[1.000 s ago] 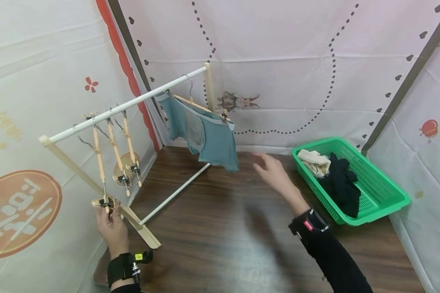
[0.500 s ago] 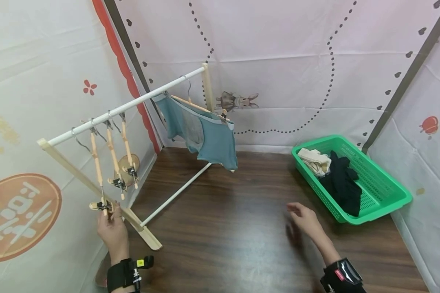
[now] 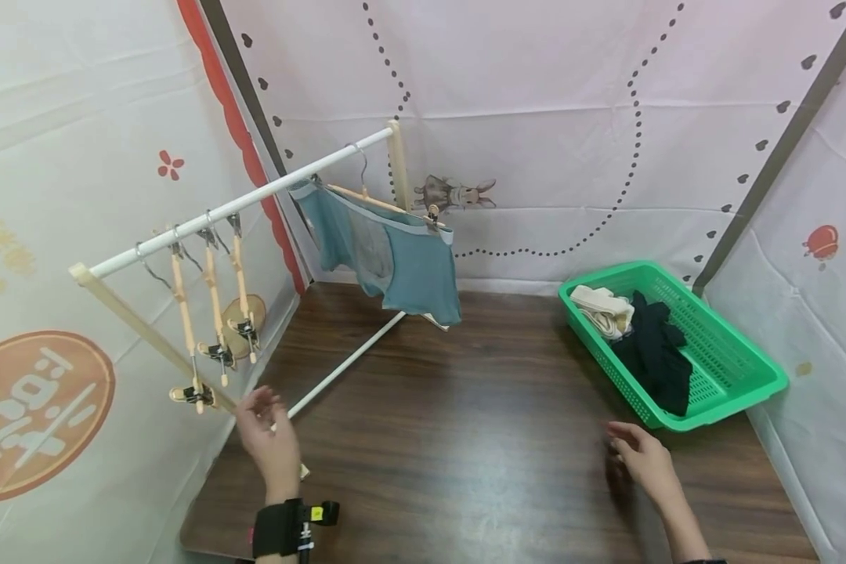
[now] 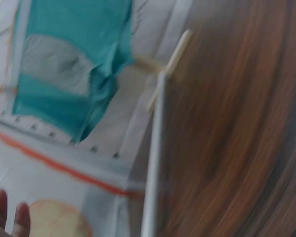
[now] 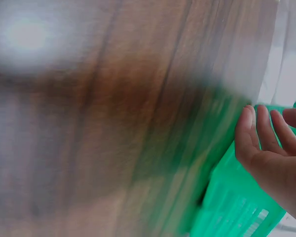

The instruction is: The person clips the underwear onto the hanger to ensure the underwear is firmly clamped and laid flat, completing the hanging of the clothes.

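Observation:
My left hand [image 3: 271,439] is in the air beside the near end of the drying rack, its fingers loosely bent around nothing. Just left of it, several clip hangers [image 3: 186,313] dangle from the rack's white rail [image 3: 275,186]. Farther along that rail, blue underpants [image 3: 423,270] with a grey panel are clipped to a wooden hanger [image 3: 366,197]. In the left wrist view the underpants [image 4: 106,64] show large and slightly blurred. My right hand [image 3: 648,462] hovers over the table near the green basket, holding nothing; its relaxed fingers show in the right wrist view.
The green basket [image 3: 740,345] stands at the right, with a folded cream cloth [image 3: 604,311] and a crumpled black cloth [image 3: 654,356] inside. A white lower bar [image 3: 345,364] joins the rack's feet on the dark wooden table [image 3: 465,439]. Printed fabric walls enclose three sides.
My left hand has let go of the nearest clip hanger and moved right. My right hand has drawn back from beside the underpants, toward the near right.

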`<action>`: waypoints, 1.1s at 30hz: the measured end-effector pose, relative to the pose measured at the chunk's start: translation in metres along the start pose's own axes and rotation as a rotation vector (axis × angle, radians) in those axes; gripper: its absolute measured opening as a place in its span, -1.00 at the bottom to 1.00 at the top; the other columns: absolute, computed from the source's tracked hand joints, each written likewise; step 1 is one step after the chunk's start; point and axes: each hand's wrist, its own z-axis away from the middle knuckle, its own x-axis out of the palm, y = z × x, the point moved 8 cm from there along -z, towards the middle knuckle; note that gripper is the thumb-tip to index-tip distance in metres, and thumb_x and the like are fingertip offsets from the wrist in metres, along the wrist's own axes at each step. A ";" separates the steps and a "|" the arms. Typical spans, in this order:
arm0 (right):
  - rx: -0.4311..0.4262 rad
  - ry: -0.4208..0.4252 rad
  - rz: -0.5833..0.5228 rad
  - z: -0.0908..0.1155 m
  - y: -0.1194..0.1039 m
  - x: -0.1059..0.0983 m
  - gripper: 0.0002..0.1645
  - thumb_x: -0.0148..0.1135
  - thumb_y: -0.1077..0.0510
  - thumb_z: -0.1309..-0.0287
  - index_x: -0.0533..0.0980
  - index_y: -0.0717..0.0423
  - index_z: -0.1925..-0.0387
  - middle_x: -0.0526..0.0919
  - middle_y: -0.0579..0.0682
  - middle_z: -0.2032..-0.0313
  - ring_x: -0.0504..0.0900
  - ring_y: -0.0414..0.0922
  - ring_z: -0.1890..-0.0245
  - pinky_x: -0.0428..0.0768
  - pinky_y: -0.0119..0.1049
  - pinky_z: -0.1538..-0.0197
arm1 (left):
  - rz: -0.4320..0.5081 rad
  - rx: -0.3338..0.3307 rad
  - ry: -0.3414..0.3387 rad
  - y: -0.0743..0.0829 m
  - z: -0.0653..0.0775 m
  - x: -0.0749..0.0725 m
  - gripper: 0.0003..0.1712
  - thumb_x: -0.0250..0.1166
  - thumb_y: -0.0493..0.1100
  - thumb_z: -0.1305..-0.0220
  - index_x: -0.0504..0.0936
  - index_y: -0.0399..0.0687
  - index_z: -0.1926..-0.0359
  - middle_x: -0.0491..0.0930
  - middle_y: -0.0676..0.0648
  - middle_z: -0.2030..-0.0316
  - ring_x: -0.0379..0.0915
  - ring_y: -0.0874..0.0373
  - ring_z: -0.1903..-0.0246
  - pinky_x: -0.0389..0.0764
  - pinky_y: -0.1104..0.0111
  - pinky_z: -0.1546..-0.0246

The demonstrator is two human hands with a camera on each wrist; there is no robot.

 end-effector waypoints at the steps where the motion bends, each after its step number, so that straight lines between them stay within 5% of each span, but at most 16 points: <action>1: 0.023 0.007 -0.024 0.002 0.004 -0.003 -0.52 -0.01 0.24 -0.49 0.40 0.35 -0.33 0.55 0.38 -0.21 0.70 0.07 0.04 0.69 -0.25 0.16 | 0.012 0.008 -0.047 0.003 0.004 0.011 -0.63 0.00 -0.56 -0.37 0.37 -0.57 -0.17 0.44 -0.28 -0.03 0.46 0.11 0.02 0.51 0.57 0.02; 6: 0.132 0.090 -0.235 0.007 0.022 -0.025 -0.46 -0.14 0.22 -0.56 0.22 0.48 -0.40 0.43 0.46 -0.29 0.65 -0.33 0.15 0.70 -0.34 0.08 | 0.042 0.062 -0.223 0.017 0.023 0.062 -0.67 0.01 -0.62 -0.30 0.44 -0.62 -0.08 0.48 -0.46 0.03 0.50 0.10 0.06 0.50 0.64 0.05; 11: 0.210 0.224 -0.528 0.012 0.030 -0.046 -0.35 -0.29 0.08 -0.61 0.05 0.51 -0.45 0.14 0.51 -0.43 0.54 -0.56 0.30 0.68 -0.39 0.02 | 0.021 0.117 -0.403 0.019 0.041 0.120 -0.68 0.05 -0.63 -0.27 0.52 -0.54 -0.03 0.57 -0.42 0.06 0.54 -0.17 0.06 0.51 0.56 -0.01; 13: 0.236 0.255 -0.612 0.014 0.031 -0.051 -0.30 -0.38 0.05 -0.60 -0.06 0.44 -0.52 -0.02 0.46 -0.50 0.54 -0.50 0.25 0.68 -0.37 -0.01 | 0.041 0.145 -0.482 0.015 0.050 0.147 -0.66 0.06 -0.63 -0.27 0.54 -0.48 -0.04 0.59 -0.37 0.05 0.54 -0.20 0.05 0.53 0.50 -0.03; 16: 0.257 0.286 -0.740 0.016 0.033 -0.057 -0.25 -0.48 0.04 -0.57 -0.30 0.31 -0.58 -0.27 0.31 -0.57 0.57 -0.14 -0.11 0.67 -0.35 -0.05 | 0.068 0.204 -0.602 0.011 0.064 0.188 -0.62 0.09 -0.62 -0.27 0.57 -0.37 -0.06 0.61 -0.28 0.04 0.56 -0.14 0.04 0.55 0.42 -0.03; 20: 0.274 0.285 -0.902 0.017 0.036 -0.059 -0.19 -0.44 -0.07 -0.58 -0.45 0.14 -0.58 -0.50 0.08 -0.58 0.08 0.25 -0.50 0.64 -0.25 -0.15 | 0.101 0.250 -0.771 0.013 0.087 0.241 -0.62 0.12 -0.58 -0.30 0.59 -0.24 -0.06 0.62 -0.15 0.05 0.58 -0.02 0.05 0.60 0.34 0.00; 23: 0.271 0.270 -0.942 0.014 0.036 -0.058 -0.10 -0.32 -0.18 -0.56 -0.43 0.08 -0.60 -0.48 0.04 -0.59 0.09 0.25 -0.49 0.61 -0.16 -0.20 | 0.109 0.238 -0.896 0.017 0.103 0.280 -0.64 0.11 -0.53 -0.34 0.58 -0.18 -0.07 0.60 -0.11 0.03 0.57 0.03 0.02 0.64 0.29 -0.01; 27: 0.236 0.279 -0.923 0.007 0.039 -0.056 -0.03 -0.11 -0.19 -0.51 -0.31 0.13 -0.61 -0.07 0.10 -0.51 0.55 -0.15 -0.19 0.62 -0.18 -0.18 | 0.073 0.223 -1.036 0.023 0.121 0.338 -0.61 0.11 -0.48 -0.33 0.55 -0.19 -0.13 0.58 -0.14 -0.03 0.57 -0.01 -0.02 0.64 0.28 -0.05; 30: 0.216 0.304 -0.933 0.002 0.041 -0.055 -0.07 -0.03 -0.10 -0.51 -0.23 0.14 -0.61 0.09 0.03 -0.42 0.56 -0.45 0.05 0.62 -0.26 -0.17 | 0.007 0.236 -1.146 0.030 0.134 0.383 -0.56 0.12 -0.44 -0.33 0.51 -0.22 -0.22 0.56 -0.16 -0.11 0.56 -0.02 -0.06 0.61 0.31 -0.08; 33: 0.197 0.330 -0.968 -0.002 0.039 -0.056 -0.16 -0.08 -0.01 -0.56 -0.19 0.14 -0.61 0.05 0.07 -0.49 0.47 -0.42 -0.12 0.58 -0.33 -0.19 | -0.097 0.271 -1.243 0.038 0.146 0.422 -0.52 0.12 -0.36 -0.41 0.45 -0.20 -0.33 0.50 -0.14 -0.24 0.49 0.00 -0.19 0.56 0.31 -0.17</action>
